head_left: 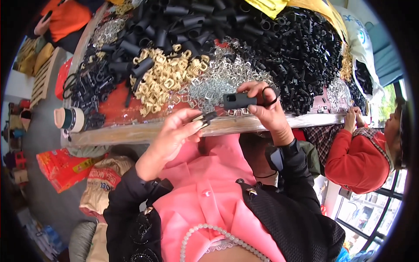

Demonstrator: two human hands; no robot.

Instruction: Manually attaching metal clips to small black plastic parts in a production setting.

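Two bare hands were busy at the edge of a long wooden table (144, 131). The right hand (268, 109) held a small black plastic block (239, 101) between the thumb and the first fingers, pinched at its right end. A thin black ring (271, 97) also hung around those fingers. The left hand (174, 131) had its fingers closed tight on a little dark metal clip (205, 118), with the tip of the clip poking out toward the block. The block and the clip were near each other but not touching, just above the table edge.

The block looked hard, light and smooth, so it could slip. Holding it by the flat sides near one end seemed best, so the other end stayed free. The clip looked stiff and tiny, easy to drop, so a firm pinch at its back end seemed right.

Behind the hands lay big heaps of parts: gold buckles (163, 78), silver wire rings (218, 81), and lots of black plastic pieces (301, 48). Black tubes (174, 22) were piled at the far side. A cup (70, 118) sat at the left end of the table. Another person in a red sleeve (355, 157) worked at the right side.
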